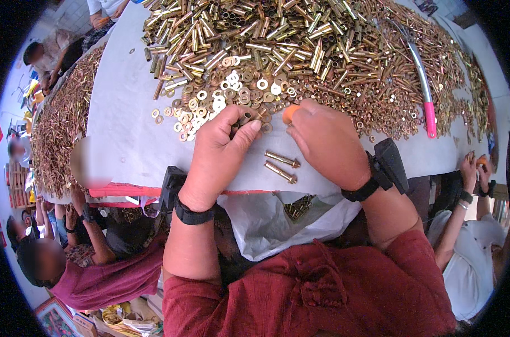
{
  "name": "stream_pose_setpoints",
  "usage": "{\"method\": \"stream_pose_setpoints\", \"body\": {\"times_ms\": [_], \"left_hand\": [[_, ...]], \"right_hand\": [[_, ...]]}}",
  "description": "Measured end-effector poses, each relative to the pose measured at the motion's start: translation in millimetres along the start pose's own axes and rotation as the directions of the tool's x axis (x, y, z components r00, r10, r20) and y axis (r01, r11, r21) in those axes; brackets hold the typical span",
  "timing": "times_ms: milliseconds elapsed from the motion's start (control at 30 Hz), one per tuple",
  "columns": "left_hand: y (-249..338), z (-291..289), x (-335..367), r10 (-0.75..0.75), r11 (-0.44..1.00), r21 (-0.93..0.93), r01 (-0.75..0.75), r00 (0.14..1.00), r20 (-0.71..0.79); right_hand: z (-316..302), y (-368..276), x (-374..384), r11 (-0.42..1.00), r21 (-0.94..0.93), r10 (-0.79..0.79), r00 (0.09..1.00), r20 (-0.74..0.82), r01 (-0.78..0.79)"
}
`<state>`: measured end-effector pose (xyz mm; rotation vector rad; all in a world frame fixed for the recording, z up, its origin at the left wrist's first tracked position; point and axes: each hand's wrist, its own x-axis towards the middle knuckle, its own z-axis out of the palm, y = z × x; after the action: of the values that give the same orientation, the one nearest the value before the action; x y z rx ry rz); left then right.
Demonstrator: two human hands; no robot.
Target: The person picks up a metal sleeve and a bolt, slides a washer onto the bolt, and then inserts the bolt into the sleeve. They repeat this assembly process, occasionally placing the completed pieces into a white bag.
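Observation:
My left hand [220, 153] is closed round a short metal sleeve [246, 117], its open end showing between finger and thumb. A thin coppery piece [261, 114] sticks out by the thumb tip; its kind is hard to make out. Close on the right, my right hand [329, 147] has its fingers curled together, with an orange cover [290, 114] at a fingertip. Whatever those fingers hold is hidden. Two sleeve anchor bolts [281, 159] lie side by side on the grey tabletop [238, 178] between my wrists. Loose washers [194, 104] spread just beyond my left hand.
A large heap of brass-coloured sleeves [255, 39] covers the far side. Small nuts [344, 106] and bolts [373, 62] lie to the right, with a pink-handled metal tool [429, 118]. A white bag [266, 227] hangs below the near edge. Other people work on both sides.

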<state>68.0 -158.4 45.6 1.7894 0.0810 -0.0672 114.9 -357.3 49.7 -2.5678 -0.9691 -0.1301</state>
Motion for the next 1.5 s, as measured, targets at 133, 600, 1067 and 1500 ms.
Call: {"method": "stream_pose_setpoints", "body": {"times_ms": [133, 600, 1067, 1500], "left_hand": [[-3, 1, 0, 0.079, 0.994, 0.072, -0.079, 0.997, 0.006], [-4, 8, 5, 0.151, 0.985, 0.07, -0.158, 0.984, 0.091], [-8, 12, 3, 0.285, 0.949, 0.106, -0.297, 0.951, 0.119], [-9, 12, 5, 0.379, 0.918, 0.086, -0.387, 0.921, 0.09]], "right_hand": [[3, 13, 4, 0.958, 0.285, 0.02, 0.994, -0.105, 0.01], [1, 9, 9, 0.242, 0.893, 0.23, 0.917, 0.326, -0.378], [-21, 5, 0, 0.852, 0.523, 0.015, 1.0, -0.013, -0.006], [-18, -3, 2, 0.84, 0.527, 0.141, 0.99, 0.015, -0.128]]}}
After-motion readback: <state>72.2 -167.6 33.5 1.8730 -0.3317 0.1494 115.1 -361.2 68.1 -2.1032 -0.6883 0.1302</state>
